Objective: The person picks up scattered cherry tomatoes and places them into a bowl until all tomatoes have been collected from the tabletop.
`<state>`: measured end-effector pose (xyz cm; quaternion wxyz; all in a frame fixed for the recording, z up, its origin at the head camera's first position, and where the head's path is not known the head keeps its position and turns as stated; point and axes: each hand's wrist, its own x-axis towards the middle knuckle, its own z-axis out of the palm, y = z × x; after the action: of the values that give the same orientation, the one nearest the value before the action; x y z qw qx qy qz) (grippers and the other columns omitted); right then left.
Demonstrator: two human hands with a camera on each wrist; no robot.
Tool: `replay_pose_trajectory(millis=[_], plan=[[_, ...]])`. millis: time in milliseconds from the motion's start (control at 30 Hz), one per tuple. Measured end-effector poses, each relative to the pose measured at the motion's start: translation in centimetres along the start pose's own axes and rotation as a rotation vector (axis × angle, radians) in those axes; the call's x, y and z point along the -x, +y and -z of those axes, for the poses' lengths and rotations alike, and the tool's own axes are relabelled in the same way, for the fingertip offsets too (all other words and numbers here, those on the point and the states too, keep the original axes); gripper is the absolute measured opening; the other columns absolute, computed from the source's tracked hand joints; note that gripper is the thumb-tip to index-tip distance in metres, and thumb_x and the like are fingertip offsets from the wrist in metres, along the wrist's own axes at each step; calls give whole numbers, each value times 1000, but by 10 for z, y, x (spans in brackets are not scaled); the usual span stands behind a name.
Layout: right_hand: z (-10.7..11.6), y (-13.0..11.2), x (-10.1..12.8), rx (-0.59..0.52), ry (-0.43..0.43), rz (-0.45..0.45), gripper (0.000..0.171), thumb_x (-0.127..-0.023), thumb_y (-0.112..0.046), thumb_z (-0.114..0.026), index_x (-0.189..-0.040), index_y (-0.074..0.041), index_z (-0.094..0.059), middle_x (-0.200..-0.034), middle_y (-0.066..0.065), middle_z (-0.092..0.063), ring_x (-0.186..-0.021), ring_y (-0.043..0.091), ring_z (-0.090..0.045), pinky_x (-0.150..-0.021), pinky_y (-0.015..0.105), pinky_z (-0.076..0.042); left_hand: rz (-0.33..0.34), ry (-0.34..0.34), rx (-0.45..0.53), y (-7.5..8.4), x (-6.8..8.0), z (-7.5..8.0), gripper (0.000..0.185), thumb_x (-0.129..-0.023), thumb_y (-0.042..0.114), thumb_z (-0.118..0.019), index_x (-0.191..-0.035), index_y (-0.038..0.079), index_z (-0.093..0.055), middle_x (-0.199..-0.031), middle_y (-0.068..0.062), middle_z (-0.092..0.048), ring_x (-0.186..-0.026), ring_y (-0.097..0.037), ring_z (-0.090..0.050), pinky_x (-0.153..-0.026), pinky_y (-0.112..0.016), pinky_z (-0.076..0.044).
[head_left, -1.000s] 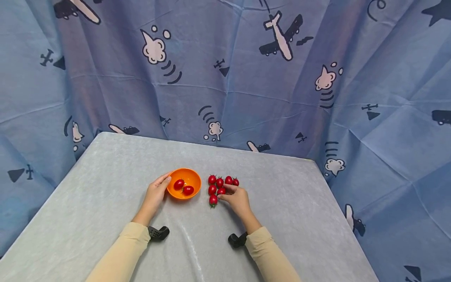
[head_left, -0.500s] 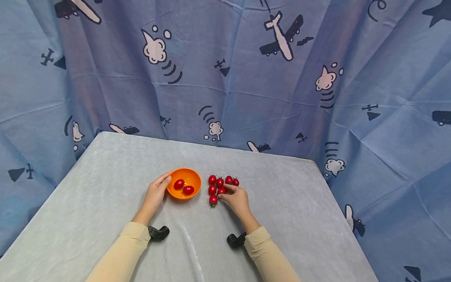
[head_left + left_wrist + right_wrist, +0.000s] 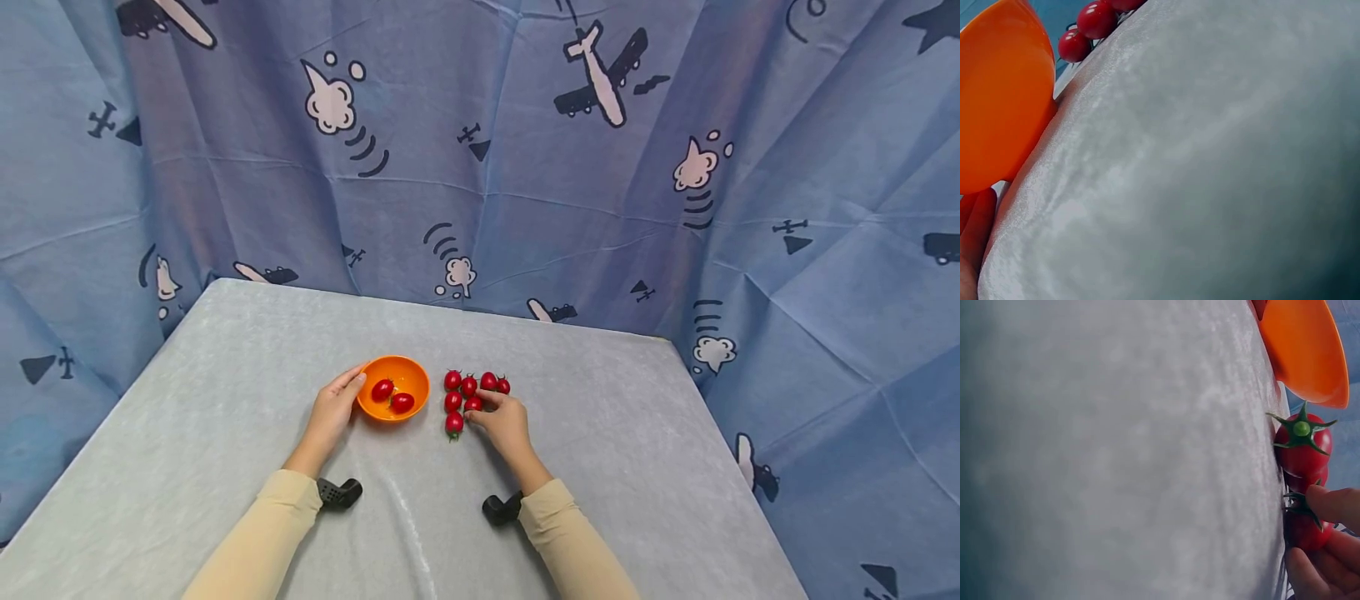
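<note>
Right grip (image 3: 506, 423) grasps a cherry tomato (image 3: 1302, 532) between thumb and fingertips. Tomato: smooth, glossy red skin, rounded, thin green star-shaped calyx by the thumb. Sits within the loose group, right of the bowl, low at the bench surface; can't tell if it touches.

Left grip (image 3: 330, 410) holds the orange bowl (image 3: 408, 374) by its left side, thumb at the rim, fingers against the outer wall. Bowl: smooth, shiny, round, thin rim, flared wall, small foot, upright on the bench. Looks like plastic.

Inside the bowl: two tomatoes, one upper left (image 3: 382, 389), one lower right (image 3: 402, 402), both oval, glossy red, lying on their sides and close together.

Six other loose tomatoes (image 3: 453, 402), same red and shine: left column of three, one beside its top, two more just right of that. Green calyxes show on several. Nearest one (image 3: 1302, 453) has its spiky calyx facing the right wrist camera.

Bench (image 3: 615, 442): pale grey cover, mottled, one long whitish crease toward the near edge. Cream sleeves (image 3: 255, 537), cuffs bunched; black wrist mounts (image 3: 341, 494), curved. Behind: blue curtain (image 3: 525, 200), fold lines, cartoon planes and clouds.
</note>
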<state>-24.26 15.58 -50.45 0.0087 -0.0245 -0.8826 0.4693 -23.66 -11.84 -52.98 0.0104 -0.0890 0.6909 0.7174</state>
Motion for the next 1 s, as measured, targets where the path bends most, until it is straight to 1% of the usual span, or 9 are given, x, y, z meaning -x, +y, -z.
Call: replay_pose_trajectory(millis=[333, 467, 600, 833, 1000], plan=[[3, 5, 0, 11, 27, -10, 37, -77, -13, -83, -112, -3, -75, -113, 17, -73, -107, 29, -65, -83, 39, -58, 3, 2, 14, 1, 2, 0, 47, -105, 28, -49, -145, 4, -50, -153, -12, -47, -146, -22, -39, -121, -38, -32], [5, 5, -1, 11, 42, -28, 37, -77, -15, -84, -112, -4, -76, -113, 17, -74, -109, 29, -65, -85, 39, -57, -2, 6, 6, 1, 2, 0, 47, -105, 28, -48, -145, 4, -50, -153, -12, -48, -146, -22, -39, -121, -38, -33], [8, 1, -1, -21, 63, -49, 37, -77, -15, -84, -112, -4, -76, -114, 17, -74, -112, 29, -64, -88, 40, -57, 5, 4, 4, 1, 1, 1, 47, -105, 29, -49, -146, 4, -50, -152, -12, -48, -145, -21, -39, -120, -37, -33], [11, -9, 2, -67, 94, -12, 38, -76, -16, -85, -110, -4, -77, -111, 18, -74, -119, 31, -63, -99, 46, -53, 12, 3, -5, 2, 1, 1, 47, -105, 30, -49, -146, 6, -50, -153, -11, -47, -146, -21, -39, -120, -37, -34], [11, -14, 2, -64, 88, -13, 37, -77, -16, -85, -111, -4, -76, -113, 17, -74, -120, 32, -62, -101, 47, -52, 13, 0, -6, 2, 0, 1, 47, -105, 30, -48, -146, 6, -50, -153, -10, -47, -146, -21, -39, -120, -37, -34]])
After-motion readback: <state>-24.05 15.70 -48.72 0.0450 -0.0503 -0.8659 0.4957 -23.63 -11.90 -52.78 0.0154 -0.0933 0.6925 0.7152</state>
